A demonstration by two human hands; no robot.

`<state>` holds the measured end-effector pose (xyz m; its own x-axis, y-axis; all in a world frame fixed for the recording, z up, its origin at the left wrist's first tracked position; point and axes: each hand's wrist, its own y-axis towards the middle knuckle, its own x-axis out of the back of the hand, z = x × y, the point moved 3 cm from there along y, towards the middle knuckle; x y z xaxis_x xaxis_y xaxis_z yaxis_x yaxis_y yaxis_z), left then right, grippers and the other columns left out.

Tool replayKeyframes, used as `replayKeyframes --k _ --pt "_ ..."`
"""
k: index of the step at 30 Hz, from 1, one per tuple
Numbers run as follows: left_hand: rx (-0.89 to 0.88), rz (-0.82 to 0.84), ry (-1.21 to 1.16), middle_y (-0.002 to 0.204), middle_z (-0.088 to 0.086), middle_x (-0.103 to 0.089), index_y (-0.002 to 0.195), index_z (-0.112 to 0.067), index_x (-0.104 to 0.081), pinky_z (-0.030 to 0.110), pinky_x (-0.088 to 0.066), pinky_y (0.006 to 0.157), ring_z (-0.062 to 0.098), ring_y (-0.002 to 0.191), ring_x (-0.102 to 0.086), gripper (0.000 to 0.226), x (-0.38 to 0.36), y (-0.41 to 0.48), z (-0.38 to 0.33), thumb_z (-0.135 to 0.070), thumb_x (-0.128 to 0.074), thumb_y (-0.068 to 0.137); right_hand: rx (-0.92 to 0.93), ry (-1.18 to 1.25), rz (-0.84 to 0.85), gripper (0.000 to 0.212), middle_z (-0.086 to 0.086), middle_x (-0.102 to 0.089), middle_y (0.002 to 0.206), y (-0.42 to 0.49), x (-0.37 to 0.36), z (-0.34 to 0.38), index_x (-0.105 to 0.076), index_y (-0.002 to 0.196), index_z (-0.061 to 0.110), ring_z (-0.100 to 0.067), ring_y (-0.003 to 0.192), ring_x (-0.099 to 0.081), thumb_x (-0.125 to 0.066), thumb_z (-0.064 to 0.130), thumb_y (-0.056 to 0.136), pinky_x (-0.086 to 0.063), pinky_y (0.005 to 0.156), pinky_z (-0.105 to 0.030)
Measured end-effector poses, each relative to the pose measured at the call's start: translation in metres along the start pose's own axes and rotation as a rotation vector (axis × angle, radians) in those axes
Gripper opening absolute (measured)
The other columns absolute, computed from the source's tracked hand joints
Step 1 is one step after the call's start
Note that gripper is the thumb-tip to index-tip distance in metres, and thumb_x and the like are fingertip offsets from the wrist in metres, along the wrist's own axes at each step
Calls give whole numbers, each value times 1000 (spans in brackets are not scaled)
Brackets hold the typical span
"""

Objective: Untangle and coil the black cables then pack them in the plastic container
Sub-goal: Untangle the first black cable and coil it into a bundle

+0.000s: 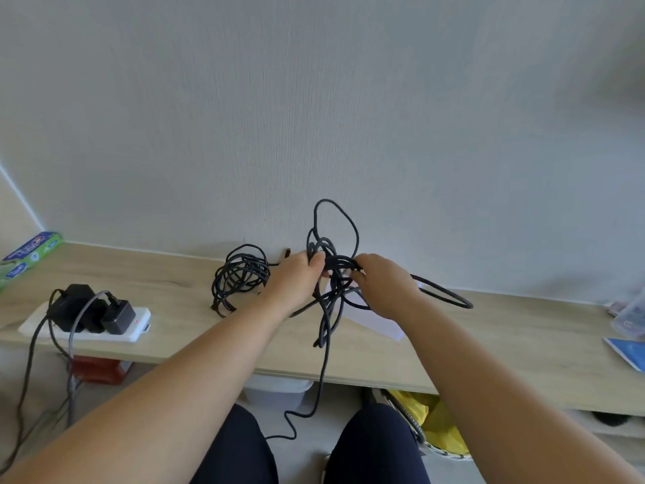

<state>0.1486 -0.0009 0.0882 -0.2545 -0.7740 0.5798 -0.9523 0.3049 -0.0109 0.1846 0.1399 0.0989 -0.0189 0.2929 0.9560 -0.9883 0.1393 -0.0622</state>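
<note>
Gripping the tangled black cable (340, 263) from both sides, the left hand (293, 277) and right hand (384, 284) sit close together just above the counter (174, 330), fingers curled round a thick bunch of strands between them. One tall loop stands upright above the hands. A long narrow loop stretches flat to the right past the right hand, and a single strand hangs over the counter's front edge toward the floor (303, 445). Left of the left hand, a second black cable (241, 256) lies in a rough round coil.

Wooden bench (181, 330) bears coiled cable (241, 274), power strip (139, 321), paper sheet (378, 323), green box (31, 249).
</note>
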Motion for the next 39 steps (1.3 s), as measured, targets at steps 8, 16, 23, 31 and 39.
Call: replayKeyframes --k 8,16,23,31,39 --pt "36 17 121 103 15 -63 109 -3 -56 34 -41 82 28 95 -56 40 -3 0 5 -31 -28 103 272 -74 -192 53 5 -51 133 -14 35 18 -49 134 24 -19 122 -45 -64 41 86 -36 98 -29" --pt "-4 21 -23 72 -2 -51 99 -11 -63 22 -30 54 10 64 -45 40 6 -9 -6 -36 -32 102 267 366 111 9 0 -63 65 -11 14 6 -61 97 21 -10 59 -60 -57 29 93 -44 59 -14" --pt "85 -74 -248 97 2 -68 106 -17 -61 28 -43 71 19 92 -65 32 13 0 4 -31 -32 102 170 659 -92 17 12 -48 51 -8 26 -8 -57 80 26 -3 52 -58 -53 21 96 -49 61 -21" --pt "239 -163 -576 83 1 -66 115 -8 -55 36 -48 88 14 74 -65 24 38 10 60 -19 -39 102 -68 929 -324 16 1 -31 61 -4 65 -58 -58 92 12 -8 43 -32 -46 18 98 -57 60 -30" --pt "214 41 -108 118 6 -64 121 -12 -61 36 -41 93 26 111 -57 45 42 20 40 -46 -45 96 -63 888 -409 20 3 -43 65 -5 65 -51 -61 98 10 -7 43 -46 -49 25 96 -55 69 -41"
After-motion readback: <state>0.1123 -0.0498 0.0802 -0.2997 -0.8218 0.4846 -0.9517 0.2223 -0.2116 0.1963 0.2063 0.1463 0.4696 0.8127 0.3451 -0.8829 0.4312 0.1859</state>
